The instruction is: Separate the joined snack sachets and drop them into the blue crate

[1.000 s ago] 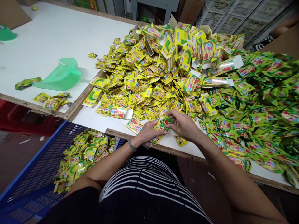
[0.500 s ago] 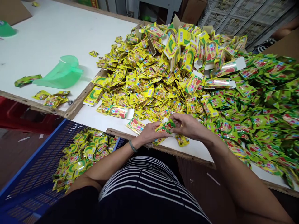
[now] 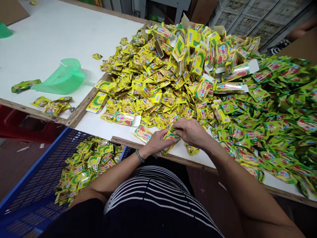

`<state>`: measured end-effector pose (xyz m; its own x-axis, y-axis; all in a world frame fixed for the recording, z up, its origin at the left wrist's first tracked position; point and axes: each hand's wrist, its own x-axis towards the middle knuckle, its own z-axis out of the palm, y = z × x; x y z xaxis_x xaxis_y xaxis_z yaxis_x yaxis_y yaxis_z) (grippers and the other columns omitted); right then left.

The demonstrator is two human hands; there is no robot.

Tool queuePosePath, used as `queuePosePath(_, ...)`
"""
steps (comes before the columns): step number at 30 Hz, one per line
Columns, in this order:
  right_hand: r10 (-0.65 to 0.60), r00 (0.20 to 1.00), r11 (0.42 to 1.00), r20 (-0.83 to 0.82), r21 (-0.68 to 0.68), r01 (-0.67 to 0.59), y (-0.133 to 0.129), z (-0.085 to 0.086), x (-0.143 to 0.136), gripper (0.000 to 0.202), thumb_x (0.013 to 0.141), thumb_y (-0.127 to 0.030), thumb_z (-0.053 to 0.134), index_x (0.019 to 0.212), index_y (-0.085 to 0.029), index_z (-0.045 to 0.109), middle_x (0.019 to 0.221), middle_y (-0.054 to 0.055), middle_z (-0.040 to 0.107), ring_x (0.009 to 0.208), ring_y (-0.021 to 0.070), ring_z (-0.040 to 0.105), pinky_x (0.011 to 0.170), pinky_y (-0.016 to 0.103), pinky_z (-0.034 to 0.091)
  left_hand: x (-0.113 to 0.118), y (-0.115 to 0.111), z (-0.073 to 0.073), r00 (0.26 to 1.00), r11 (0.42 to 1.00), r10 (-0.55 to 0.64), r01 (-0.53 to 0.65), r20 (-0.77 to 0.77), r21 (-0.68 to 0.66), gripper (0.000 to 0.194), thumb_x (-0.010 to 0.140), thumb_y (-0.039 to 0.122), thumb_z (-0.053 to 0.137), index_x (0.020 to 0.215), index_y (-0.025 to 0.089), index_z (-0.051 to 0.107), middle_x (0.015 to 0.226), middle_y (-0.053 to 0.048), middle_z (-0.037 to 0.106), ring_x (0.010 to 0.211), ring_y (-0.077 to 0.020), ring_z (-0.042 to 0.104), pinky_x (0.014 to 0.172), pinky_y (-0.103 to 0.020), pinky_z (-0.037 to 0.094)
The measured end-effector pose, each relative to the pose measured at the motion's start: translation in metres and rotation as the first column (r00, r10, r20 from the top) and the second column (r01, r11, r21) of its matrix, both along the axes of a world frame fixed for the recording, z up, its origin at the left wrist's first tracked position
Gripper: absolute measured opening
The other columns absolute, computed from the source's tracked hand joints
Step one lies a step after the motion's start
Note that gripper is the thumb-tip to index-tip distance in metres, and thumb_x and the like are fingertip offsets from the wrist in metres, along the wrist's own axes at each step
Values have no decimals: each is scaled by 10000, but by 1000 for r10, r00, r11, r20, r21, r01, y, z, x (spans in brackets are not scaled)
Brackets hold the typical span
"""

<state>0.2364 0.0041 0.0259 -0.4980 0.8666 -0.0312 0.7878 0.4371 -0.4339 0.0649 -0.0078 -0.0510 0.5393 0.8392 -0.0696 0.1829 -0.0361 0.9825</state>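
Evidently, carton (image 3: pixel 169 136) within closed left hand (image 3: pixel 157 142); right hand (image 3: pixel 190 131) at its far end, grip unclear.

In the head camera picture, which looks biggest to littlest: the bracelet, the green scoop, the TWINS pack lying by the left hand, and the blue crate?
Largest to smallest, as they look:
1. Blue crate
2. Green scoop
3. TWINS pack by the left hand
4. Bracelet

White tabletop (image 3: pixel 49 43) brightly lit, floor (image 3: pixel 208 198) dim, glare on glossy cartons (image 3: pixel 240 71), stretched wide-angle edges
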Motion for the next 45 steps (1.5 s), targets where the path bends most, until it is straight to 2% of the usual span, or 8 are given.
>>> queuePosePath(11,-162,952,976,-259,-182,117,-27,-8,-10,272,903,-271,491,1169,-217,507,739,16,726,706,210,662,694,320,463,-9,-1,3,999,999,46,-46,8,-20,343,798,473,651,903,149,615,792,-7,597,773,-156,536,736,-278,432)
queuePosePath(17,-476,677,850,-561,-98,517,-46,-50,-3,224,844,-400,619,985,-226,611,979,72,682,897,213,648,812,388,523,-17,-11,-1,951,955,208,-148,227,-257,665,694,457,770,1213,209,436,813,3,636,703,-128,617,660,-244,466)
queuePosePath(22,-495,512,855,-702,-290,429,-63,-85,-15,286,847,-388,623,1086,-233,637,1057,74,641,954,197,639,821,375,554,-19,-17,-4,934,950,260,-202,245,-238,684,676,438,791,1207,224,417,819,13,629,702,-117,624,663,-232,482)
queuePosePath(26,-458,542,879,-705,-269,393,-57,-83,-19,199,852,-412,619,896,-223,663,962,58,652,931,195,632,804,350,544,-18,-15,-5,944,970,215,-176,252,-167,488,704,436,774,1033,183,516,798,-4,621,769,-135,630,710,-245,493)
queuePosePath(30,-524,461,851,-716,-428,303,-41,-73,-11,405,732,-478,736,1038,-238,621,825,19,685,776,187,657,733,340,557,-16,-12,-4,944,970,203,-157,260,-185,463,699,446,774,972,186,505,773,8,610,750,-136,631,696,-246,494)
queuePosePath(33,-523,497,852,-692,-429,300,-36,-65,-7,457,705,-466,762,1078,-238,629,845,23,713,770,191,670,740,346,551,-16,-11,-4,925,951,235,-156,299,-265,543,690,450,780,1027,217,423,763,28,605,691,-119,624,638,-223,475)
queuePosePath(39,-400,648,916,-648,-270,296,-34,-47,-8,245,812,-449,658,746,-216,697,860,45,741,839,192,678,778,342,531,-16,-11,-5,930,945,240,-157,280,-288,608,696,405,791,1072,236,344,599,121,435,471,-38,419,482,-148,307)
queuePosePath(45,-393,775,919,-494,-231,318,-21,-37,-5,213,751,-426,707,792,-226,765,781,34,751,703,176,662,675,308,507,-17,-9,-3,934,943,212,-118,287,-312,608,688,399,797,1095,226,380,583,123,394,467,-34,387,475,-153,271)
